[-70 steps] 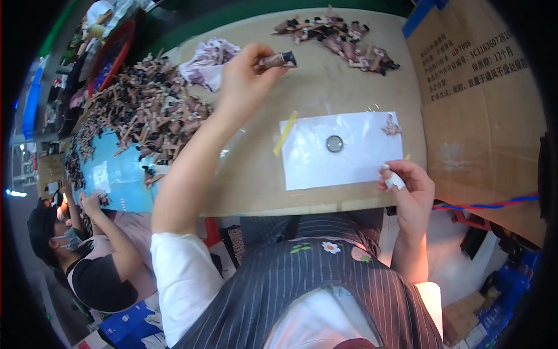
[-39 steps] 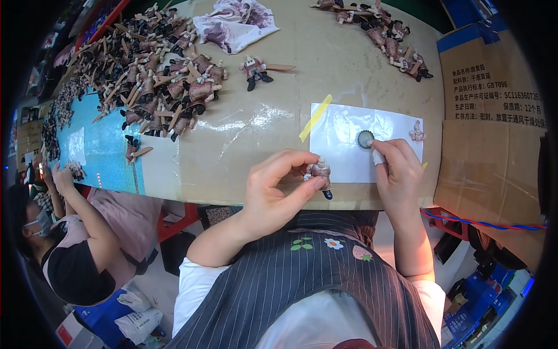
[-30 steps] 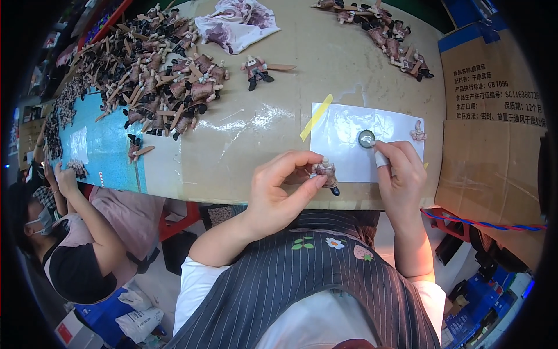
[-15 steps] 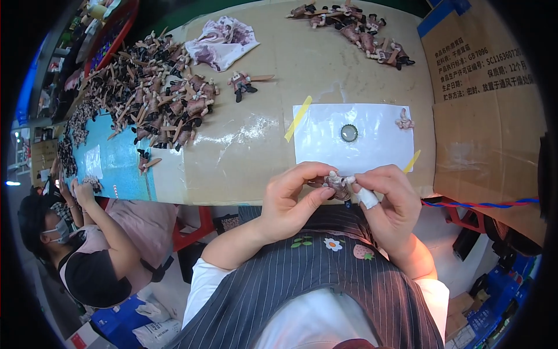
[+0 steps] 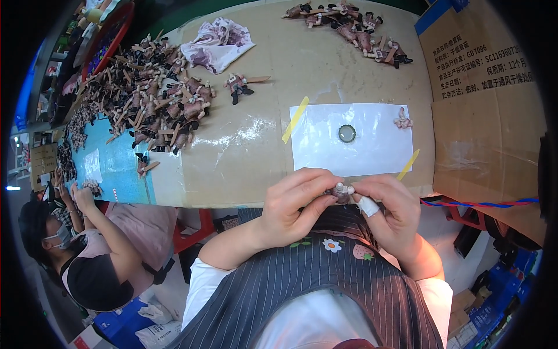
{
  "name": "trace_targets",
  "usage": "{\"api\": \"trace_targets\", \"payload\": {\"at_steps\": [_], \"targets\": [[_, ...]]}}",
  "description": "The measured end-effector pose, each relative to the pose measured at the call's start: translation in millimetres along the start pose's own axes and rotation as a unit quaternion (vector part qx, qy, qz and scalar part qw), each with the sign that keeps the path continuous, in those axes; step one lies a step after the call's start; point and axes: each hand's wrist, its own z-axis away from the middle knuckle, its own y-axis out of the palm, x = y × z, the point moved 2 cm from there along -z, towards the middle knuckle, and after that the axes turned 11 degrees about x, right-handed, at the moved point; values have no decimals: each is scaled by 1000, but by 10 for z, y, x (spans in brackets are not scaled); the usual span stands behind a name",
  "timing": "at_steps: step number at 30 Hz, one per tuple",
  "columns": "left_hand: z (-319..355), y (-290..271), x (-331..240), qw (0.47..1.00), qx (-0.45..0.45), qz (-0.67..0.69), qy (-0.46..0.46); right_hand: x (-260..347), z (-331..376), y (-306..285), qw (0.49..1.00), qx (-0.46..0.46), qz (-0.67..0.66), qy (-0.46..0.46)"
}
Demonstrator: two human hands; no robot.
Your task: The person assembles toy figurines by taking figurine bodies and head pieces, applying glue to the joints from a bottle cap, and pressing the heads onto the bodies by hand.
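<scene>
Held at the near edge of the cardboard-covered table [image 5: 256, 157], just below the white sheet [image 5: 372, 151]: a small brownish figurine [image 5: 340, 192], pinched between both hands. Left hand [image 5: 293, 203] curled close around its left side, thumb and forefingers closed on it; right hand [image 5: 389, 209] closed on its right side, one finger wrapped in white tape [image 5: 367, 206]. Long axis probably lying left to right, a pale tip poking upward toward the sheet, though mostly hidden by the fingers, so hard to tell for sure. On the white sheet, taped down with yellow strips [image 5: 295, 119], a round dark bottle cap [image 5: 347, 134] in the middle and a tiny pink figure [image 5: 402, 120] near the right edge. Left of the sheet, a single figurine with a stick [image 5: 241, 84], and farther left a big heap of figurines [image 5: 151, 99]. Above-left of the sheet, a crumpled patterned cloth [image 5: 216, 46]; above it, another cluster of figurines [image 5: 354, 26]. Right of the sheet, a cardboard box [image 5: 482, 110]. Far lower left of the sheet, another person [image 5: 87, 250] seated at the table's end.
</scene>
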Motion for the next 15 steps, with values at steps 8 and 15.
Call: {"api": "trace_targets", "payload": {"at_steps": [8,15], "targets": [[-10,76,-56,997,-18,-59,48,75,20,-65,984,59,140,-97],[54,164,-130,993,-29,-95,63,59,63,-104,982,96,105,-122]]}}
